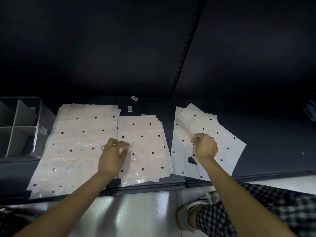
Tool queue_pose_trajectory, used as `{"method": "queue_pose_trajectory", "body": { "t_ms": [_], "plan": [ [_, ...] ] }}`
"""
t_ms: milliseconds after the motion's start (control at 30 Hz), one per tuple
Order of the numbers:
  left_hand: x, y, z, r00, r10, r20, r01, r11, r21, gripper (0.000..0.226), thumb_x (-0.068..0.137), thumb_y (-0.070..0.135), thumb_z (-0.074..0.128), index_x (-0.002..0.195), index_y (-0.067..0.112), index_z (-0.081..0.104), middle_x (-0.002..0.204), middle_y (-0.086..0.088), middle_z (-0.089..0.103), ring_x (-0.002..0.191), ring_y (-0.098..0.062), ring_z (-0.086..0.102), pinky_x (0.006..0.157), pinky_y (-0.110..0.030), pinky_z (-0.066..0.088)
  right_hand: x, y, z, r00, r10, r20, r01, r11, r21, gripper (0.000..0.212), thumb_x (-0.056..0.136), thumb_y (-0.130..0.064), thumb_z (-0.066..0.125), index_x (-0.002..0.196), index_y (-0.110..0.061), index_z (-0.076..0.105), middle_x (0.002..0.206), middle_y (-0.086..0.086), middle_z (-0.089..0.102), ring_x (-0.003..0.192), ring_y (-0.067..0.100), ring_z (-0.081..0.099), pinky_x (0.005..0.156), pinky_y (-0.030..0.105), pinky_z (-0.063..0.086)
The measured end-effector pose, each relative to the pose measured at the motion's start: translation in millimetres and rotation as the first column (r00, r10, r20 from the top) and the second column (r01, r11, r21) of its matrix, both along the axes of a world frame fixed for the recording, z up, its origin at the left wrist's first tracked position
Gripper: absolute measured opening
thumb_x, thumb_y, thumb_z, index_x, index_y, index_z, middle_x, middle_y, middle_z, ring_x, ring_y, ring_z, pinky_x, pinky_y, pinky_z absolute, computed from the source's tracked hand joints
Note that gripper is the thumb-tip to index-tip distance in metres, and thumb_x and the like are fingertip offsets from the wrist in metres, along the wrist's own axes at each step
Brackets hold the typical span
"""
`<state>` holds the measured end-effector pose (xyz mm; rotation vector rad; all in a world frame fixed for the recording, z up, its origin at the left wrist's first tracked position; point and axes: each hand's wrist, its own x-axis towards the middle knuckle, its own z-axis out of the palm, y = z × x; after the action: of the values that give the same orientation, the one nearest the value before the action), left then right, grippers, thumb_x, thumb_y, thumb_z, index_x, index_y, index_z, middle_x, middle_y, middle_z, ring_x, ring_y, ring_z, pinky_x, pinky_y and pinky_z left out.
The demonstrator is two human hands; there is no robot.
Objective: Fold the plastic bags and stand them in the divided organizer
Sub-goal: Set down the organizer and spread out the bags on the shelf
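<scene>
Head view showed the left grip [114, 155] loosely apart over the middle bags [145, 147]; beyond it, the right grip [206, 146] pinched a bag [205, 125] on the shelf [265, 134].

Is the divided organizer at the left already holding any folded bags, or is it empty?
Empty, as far as visible: the divided organizer shows only bare grey compartments, and its left side is cut off. All polka-dot bags lie flat on the shelf.
</scene>
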<state>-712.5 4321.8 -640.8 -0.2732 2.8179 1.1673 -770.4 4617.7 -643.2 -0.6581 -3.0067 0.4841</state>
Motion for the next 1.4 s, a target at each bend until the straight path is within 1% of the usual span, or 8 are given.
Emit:
{"method": "queue_pose_trajectory", "body": {
  "t_ms": [167, 300, 467, 700, 1000, 1067, 1200, 1400],
  "plan": [
    [-10.6, -3.4, 13.5, 0.996, -0.061, 0.066, 0.038, 0.955, 0.295, 0.021, 0.094, 0.006, 0.051, 0.103, 0.018, 0.066, 0.094, -0.008, 0.06, 0.079, -0.022, 0.055, 0.068, -0.022, 0.041, 0.4, -39.9, 15.5, 0.965, 0.221, -0.144, -0.24, 0.961, -0.135, 0.023, 0.094, -0.009, 0.049, 0.082, -0.011, 0.068, 0.07, 0.01, 0.065, 0.064, 0.022, 0.052, 0.058, 0.028, 0.036],
    [-14.0, -24.4, 21.3, 0.925, -0.004, 0.379, -0.28, 0.665, 0.692, 0.026, 0.099, 0.028, 0.045, 0.112, 0.013, 0.062, 0.105, -0.013, 0.069, 0.093, -0.029, 0.066, 0.083, -0.033, 0.052, 13.0, -81.0, 25.2, 0.799, 0.474, -0.371, -0.59, 0.738, -0.328, 0.021, 0.088, 0.0, 0.058, 0.103, -0.005, 0.072, 0.109, 0.007, 0.07, 0.099, 0.012, 0.063, 0.094, 0.01, 0.039],
    [-14.0, -65.7, 18.2, 0.86, 0.023, 0.509, -0.478, 0.381, 0.791, 0.063, 0.075, 0.069, 0.045, 0.114, 0.021, 0.06, 0.105, -0.007, 0.072, 0.099, -0.027, 0.068, 0.077, -0.043, 0.057, 28.2, -114.3, 22.7, 0.612, 0.652, -0.448, -0.79, 0.478, -0.384, 0.026, 0.086, 0.005, 0.059, 0.107, -0.005, 0.07, 0.121, 0.005, 0.064, 0.11, 0.009, 0.058, 0.102, 0.015, 0.039],
    [-9.0, -81.4, 24.1, 0.942, 0.191, 0.277, -0.336, 0.481, 0.81, 0.04, 0.074, 0.038, 0.068, 0.105, 0.013, 0.066, 0.105, -0.002, 0.072, 0.106, -0.02, 0.064, 0.082, -0.027, 0.05, 27.4, -113.2, 21.2, 0.634, 0.722, -0.276, -0.749, 0.486, -0.451, 0.049, 0.087, 0.019, 0.041, 0.129, -0.003, 0.053, 0.139, 0.007, 0.048, 0.127, 0.009, 0.042, 0.11, 0.009, 0.022],
    [-27.9, -110.3, 50.4, 0.978, 0.2, -0.054, -0.143, 0.841, 0.522, 0.014, 0.093, 0.02, 0.057, 0.105, 0.025, 0.061, 0.107, -0.008, 0.068, 0.088, -0.012, 0.068, 0.075, -0.028, 0.057, 17.6, -113.2, 13.6, 0.688, 0.708, -0.159, -0.69, 0.57, -0.446, 0.063, 0.09, 0.017, 0.033, 0.142, -0.019, 0.037, 0.145, -0.013, 0.03, 0.137, 0.003, 0.019, 0.106, 0.0, 0.006],
    [-30.0, -131.2, 46.9, 0.951, 0.3, -0.081, -0.238, 0.871, 0.431, 0.021, 0.093, 0.015, 0.057, 0.11, 0.026, 0.059, 0.103, -0.007, 0.067, 0.076, -0.009, 0.067, 0.063, -0.019, 0.054, 14.5, -103.1, 7.0, 0.774, 0.621, -0.124, -0.612, 0.681, -0.403, 0.061, 0.092, 0.009, 0.039, 0.144, -0.021, 0.034, 0.15, -0.006, 0.03, 0.139, 0.011, 0.02, 0.11, 0.008, 0.01],
    [-14.2, -170.7, 22.7, 0.945, 0.326, 0.021, -0.326, 0.935, 0.142, 0.056, 0.094, 0.011, 0.054, 0.144, 0.025, 0.034, 0.138, -0.014, 0.049, 0.119, -0.037, 0.052, 0.096, -0.048, 0.044, 13.0, -49.5, -10.3, 0.957, 0.288, 0.027, -0.276, 0.938, -0.208, 0.053, 0.095, -0.013, 0.05, 0.145, -0.014, 0.032, 0.148, 0.007, 0.035, 0.137, 0.025, 0.027, 0.109, 0.034, 0.031],
    [3.5, -171.4, 13.9, 0.925, 0.38, -0.029, -0.38, 0.914, -0.144, 0.061, 0.093, 0.007, 0.053, 0.147, 0.022, 0.027, 0.127, -0.029, 0.051, 0.097, -0.051, 0.054, 0.07, -0.05, 0.042, 25.5, 12.6, -23.2, 0.991, 0.113, 0.072, -0.112, 0.993, -0.021, 0.03, 0.094, -0.015, 0.052, 0.122, -0.007, 0.057, 0.132, 0.009, 0.05, 0.116, 0.029, 0.047, 0.088, 0.039, 0.044]
  ]
}}
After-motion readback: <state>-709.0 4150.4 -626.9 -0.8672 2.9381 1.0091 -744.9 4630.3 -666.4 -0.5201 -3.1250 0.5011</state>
